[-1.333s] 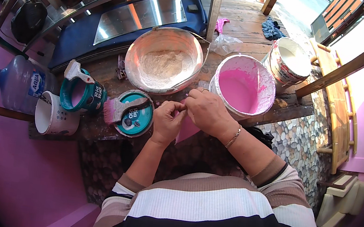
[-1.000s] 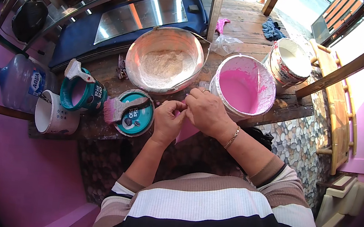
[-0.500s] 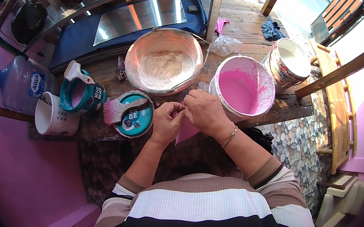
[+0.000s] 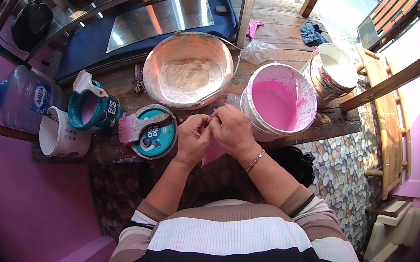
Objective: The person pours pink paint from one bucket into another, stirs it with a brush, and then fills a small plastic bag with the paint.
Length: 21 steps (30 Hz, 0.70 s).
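Observation:
In front of my body, my left hand [image 4: 193, 139] and my right hand [image 4: 233, 134] meet with fingers pinched together. Between them they grip a smooth pink pointed piece [image 4: 212, 152]; its lower part hangs under my right hand, and my fingers hide its top. Whether it is a bag or a sheet I cannot tell. Just beyond my right hand stands a white bucket [image 4: 303, 125] holding pink paint. Left of my left hand, a wide brush [image 4: 128, 130] with pink bristles lies across a teal paint lid [image 4: 159, 148].
Beyond my hands sits a big basin [image 4: 157, 89] with pale powder. A teal paint can [image 4: 111, 113], a white tub [image 4: 73, 145] and a large water bottle [image 4: 21, 90] stand at left. Another white bucket [image 4: 325, 82] is at right, near a slanted wooden post [image 4: 397, 79].
My right hand has shifted slightly left and its fingers are drawn closer to my left hand. The pink piece stays in my fingers, and the view has moved very slightly.

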Motion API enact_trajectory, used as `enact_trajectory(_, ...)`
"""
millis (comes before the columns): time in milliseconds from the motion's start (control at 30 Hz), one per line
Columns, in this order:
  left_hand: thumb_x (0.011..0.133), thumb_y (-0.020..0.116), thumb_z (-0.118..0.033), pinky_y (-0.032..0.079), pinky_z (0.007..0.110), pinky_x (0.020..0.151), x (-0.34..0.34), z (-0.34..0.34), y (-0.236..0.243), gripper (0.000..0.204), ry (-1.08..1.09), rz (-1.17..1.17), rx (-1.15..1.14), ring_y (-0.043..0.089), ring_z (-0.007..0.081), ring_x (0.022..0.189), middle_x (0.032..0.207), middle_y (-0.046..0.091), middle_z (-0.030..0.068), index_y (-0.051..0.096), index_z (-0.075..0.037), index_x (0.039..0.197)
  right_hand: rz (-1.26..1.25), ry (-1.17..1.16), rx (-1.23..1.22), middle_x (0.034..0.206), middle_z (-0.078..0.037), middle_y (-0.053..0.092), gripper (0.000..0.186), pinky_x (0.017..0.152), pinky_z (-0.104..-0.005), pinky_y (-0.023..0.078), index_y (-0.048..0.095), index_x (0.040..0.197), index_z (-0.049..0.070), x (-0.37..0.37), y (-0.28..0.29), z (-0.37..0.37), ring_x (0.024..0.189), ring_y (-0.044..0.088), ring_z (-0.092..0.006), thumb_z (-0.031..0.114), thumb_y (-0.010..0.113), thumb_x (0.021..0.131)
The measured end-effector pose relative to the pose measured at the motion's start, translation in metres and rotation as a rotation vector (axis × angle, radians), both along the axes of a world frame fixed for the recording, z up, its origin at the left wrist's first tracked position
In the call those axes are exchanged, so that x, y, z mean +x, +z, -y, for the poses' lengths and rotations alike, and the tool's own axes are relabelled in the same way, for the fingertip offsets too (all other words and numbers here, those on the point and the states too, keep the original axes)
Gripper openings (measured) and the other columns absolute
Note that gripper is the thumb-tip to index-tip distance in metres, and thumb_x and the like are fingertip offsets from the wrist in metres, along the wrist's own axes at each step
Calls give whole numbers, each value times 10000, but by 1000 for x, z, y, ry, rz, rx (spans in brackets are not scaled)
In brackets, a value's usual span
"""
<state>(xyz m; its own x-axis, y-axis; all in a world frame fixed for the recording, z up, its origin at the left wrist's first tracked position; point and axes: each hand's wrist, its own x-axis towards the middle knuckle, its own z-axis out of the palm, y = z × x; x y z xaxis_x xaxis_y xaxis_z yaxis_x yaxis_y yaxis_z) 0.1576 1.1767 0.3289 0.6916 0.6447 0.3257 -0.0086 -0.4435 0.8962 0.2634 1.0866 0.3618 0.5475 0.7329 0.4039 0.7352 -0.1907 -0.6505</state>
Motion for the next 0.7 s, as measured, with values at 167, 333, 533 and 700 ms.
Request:
enact_trajectory(167,865,661,5,458,195,653,-2,-2,-10,63,-27,-23,-195,560,35,722,827,645,-11,653,17,926,-72,-4,-24,777,-154,593,74,664,-432,499,623,808,27,2,3,1,740,613,-357,100,611,811)
enact_trajectory(333,810,713,-22,438,235,585,-4,0,-13,125,-39,22,-383,535,79,649,787,641,49,683,14,925,43,161,-262,850,-139,591,70,716,-434,503,649,838,46,8,29,8,803,622,-337,100,609,820)
enact_trajectory(533,860,704,-21,487,205,673,-9,-5,0,63,-93,-81,-164,596,47,737,837,667,4,672,16,900,129,232,-324,868,-122,599,89,749,-434,513,635,824,48,11,35,13,861,627,-320,132,617,799)
enact_trajectory(700,845,735,-44,490,206,663,-11,-6,-6,95,-118,-83,-182,598,47,737,839,672,8,676,16,891,148,247,-285,836,-119,591,84,710,-432,509,625,811,49,15,30,15,818,622,-321,131,626,795)
